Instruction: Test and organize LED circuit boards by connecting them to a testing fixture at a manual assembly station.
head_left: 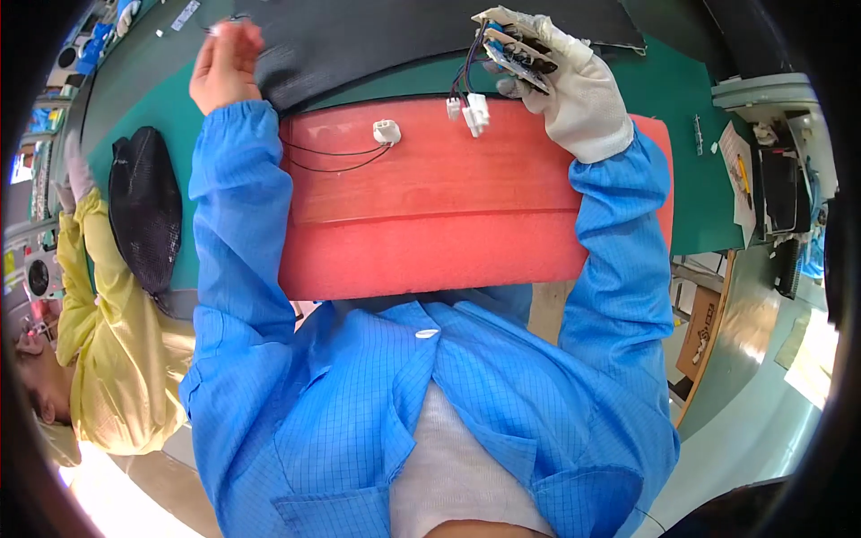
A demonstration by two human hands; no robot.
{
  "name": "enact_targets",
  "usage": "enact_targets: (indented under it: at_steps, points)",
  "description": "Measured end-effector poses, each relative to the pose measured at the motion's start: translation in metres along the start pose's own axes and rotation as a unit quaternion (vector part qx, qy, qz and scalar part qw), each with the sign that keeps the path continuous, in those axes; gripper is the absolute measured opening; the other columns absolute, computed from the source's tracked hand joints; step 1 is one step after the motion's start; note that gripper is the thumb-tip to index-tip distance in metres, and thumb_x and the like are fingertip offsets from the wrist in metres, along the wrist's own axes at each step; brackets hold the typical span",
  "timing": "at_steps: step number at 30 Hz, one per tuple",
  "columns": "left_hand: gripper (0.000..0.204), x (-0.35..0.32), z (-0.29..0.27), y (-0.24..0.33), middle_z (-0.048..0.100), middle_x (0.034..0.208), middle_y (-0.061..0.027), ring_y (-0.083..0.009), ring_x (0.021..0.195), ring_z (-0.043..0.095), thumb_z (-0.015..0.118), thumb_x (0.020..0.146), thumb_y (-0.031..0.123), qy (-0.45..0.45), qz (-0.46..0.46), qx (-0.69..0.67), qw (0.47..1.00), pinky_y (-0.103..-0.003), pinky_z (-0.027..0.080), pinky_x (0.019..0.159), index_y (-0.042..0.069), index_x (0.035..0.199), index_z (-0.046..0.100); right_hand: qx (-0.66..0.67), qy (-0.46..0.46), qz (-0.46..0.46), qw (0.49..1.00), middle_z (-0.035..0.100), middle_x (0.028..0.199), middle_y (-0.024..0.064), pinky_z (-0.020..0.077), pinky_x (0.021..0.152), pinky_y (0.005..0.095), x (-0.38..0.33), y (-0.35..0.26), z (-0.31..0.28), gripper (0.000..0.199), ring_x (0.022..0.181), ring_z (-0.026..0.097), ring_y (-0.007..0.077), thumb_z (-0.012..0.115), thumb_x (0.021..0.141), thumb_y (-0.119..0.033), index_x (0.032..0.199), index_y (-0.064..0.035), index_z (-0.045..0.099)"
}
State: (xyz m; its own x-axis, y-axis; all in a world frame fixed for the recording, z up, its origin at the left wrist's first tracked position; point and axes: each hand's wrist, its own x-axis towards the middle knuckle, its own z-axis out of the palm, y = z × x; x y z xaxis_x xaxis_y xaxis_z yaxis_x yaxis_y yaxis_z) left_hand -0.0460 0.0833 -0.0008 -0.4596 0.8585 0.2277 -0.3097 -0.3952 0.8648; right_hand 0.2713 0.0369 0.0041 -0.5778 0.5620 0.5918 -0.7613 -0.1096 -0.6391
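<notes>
My left hand (226,65) is bare and raised at the far left of the red foam block (430,251). Its fingers are curled together and partly blurred, with a small dark bit at the tips that I cannot make out. On the right, my gloved right hand (574,85) grips a small stack of circuit boards (516,56). Dark wires hang from the boards and end in white plug connectors (475,114) over the foam's far edge. A white plug (387,133) with two thin black wires rests on the foam; the wires run left behind my left sleeve.
A black mat (377,45) covers the far part of the green table (695,197). At left lies a black mesh bag (146,211), beside a co-worker in a yellow smock (126,341). Paper with a yellow pen (743,175) and a black tray (780,190) sit at right.
</notes>
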Motion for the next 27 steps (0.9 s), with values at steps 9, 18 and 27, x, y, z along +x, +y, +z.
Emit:
enact_targets:
  at_steps: [9,18,27]
  points:
    - [0.021,-0.116,0.052,0.015,0.065,0.079,-0.0071,-0.0105,0.067,0.059,0.068,0.079,0.017,-0.424,-0.104,0.242,0.866,-0.025,0.048,0.06,-0.001,0.09,0.066,-0.231,0.369,0.123,0.892,0.062,0.106,0.0064,0.052,0.067,0.0243,-0.006,0.005,0.049,0.035,0.087,0.061,0.0117,0.041,0.096,-0.025,0.125,-0.008,0.051]
    - [0.013,-0.102,0.031,0.015,0.06,0.079,-0.0007,-0.0061,0.069,0.055,0.064,0.081,0.003,-0.393,-0.163,0.168,0.889,-0.02,0.046,0.063,-0.001,0.093,0.064,-0.28,0.309,0.279,0.865,0.066,0.094,0.0137,0.0372,0.041,0.0109,-0.004,-0.011,0.054,0.045,0.047,0.046,-0.0009,0.043,0.094,-0.037,0.12,-0.0022,0.053]
    - [0.01,-0.112,0.017,0.02,0.063,0.082,-0.0053,-0.0118,0.077,0.06,0.064,0.079,-0.001,-0.385,-0.081,0.182,0.901,-0.023,0.049,0.069,-0.002,0.089,0.063,-0.429,0.308,0.191,0.827,0.063,0.106,0.0193,0.0506,0.081,0.0271,-0.007,-0.016,0.058,0.035,0.096,0.063,0.0212,0.07,0.064,-0.004,0.099,-0.0018,0.065]
